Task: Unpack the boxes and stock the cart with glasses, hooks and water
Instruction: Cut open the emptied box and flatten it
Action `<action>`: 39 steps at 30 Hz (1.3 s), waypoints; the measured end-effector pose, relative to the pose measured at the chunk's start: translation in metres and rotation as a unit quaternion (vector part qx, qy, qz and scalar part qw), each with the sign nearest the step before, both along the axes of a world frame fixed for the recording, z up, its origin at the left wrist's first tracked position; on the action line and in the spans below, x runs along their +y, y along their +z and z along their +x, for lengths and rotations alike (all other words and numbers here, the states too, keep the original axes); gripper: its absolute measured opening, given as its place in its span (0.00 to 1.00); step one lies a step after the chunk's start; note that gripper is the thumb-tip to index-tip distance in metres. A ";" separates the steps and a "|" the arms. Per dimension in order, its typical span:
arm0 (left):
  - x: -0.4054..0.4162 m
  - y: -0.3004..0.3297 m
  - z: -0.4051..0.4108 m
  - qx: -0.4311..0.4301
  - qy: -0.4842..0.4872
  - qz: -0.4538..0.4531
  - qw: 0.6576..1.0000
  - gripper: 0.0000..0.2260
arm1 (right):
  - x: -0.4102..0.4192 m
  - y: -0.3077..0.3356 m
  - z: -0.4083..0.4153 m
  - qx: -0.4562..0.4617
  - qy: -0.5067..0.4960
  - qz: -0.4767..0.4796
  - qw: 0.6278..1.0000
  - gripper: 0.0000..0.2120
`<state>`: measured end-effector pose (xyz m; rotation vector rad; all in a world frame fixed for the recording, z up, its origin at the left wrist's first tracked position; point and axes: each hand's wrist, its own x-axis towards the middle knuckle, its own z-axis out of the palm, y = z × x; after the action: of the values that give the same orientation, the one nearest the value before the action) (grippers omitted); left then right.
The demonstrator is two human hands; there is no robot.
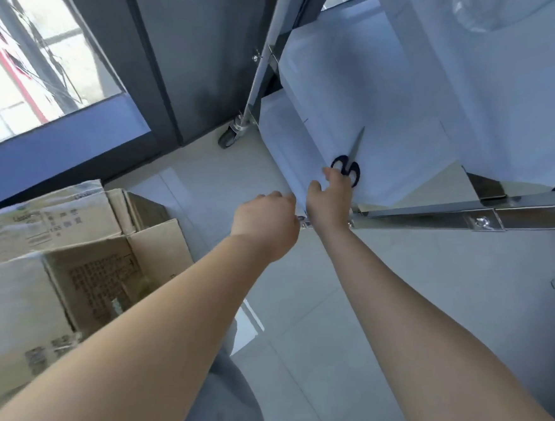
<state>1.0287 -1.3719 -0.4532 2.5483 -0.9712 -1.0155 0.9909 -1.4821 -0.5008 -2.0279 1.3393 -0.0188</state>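
Both bare forearms reach forward from the bottom of the view, over a pale tiled floor [309, 306]. The left hand [265, 226] is seen from the back, with the fingers curled down at the near corner of the steel cart [434, 215]; the fingertips are hidden, so I cannot tell if they grip something there or only rest against the edge. The right hand [329, 200] is just beside it, almost touching, and lies on the white sheet [381, 157] that covers the cart shelf. Its fingers are bent and reach to the black handles of a pair of scissors [350, 165]; the fingertips touch the loops, but whether they really hold them is not clear. The grey blades point away from the hands, up and a little to the right. To the left of the left arm stand the brown cardboard boxes [77, 273], with printed text on the sides; the nearer one has its flaps open, and what is inside is too dark to name. Beyond the hands, a slanted steel leg of the cart goes down to a small grey caster wheel [228, 138] on the floor. Further away, left of the hands, is a dark window frame [161, 70] with bright glass. Far to the right, above the right hand, a clear plastic thing [498, 1] lies on a higher white surface, too blurred to identify.
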 end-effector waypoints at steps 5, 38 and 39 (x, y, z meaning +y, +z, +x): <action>0.092 0.051 0.002 -0.046 0.070 -0.063 0.995 0.14 | 0.120 0.060 -0.026 -0.067 0.033 0.194 0.978 0.08; 0.464 0.103 -0.055 -0.015 0.189 0.160 0.969 0.40 | 0.412 0.186 0.069 -0.008 0.678 -0.286 0.678 0.11; 0.462 0.108 -0.055 -0.015 0.181 0.156 0.971 0.33 | 0.410 0.190 0.070 -0.009 0.674 -0.288 0.680 0.12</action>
<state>0.9735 -0.9102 -0.3449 2.8528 -0.3448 -1.0879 1.0608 -1.0716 -0.3107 -3.0398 -0.5626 0.2306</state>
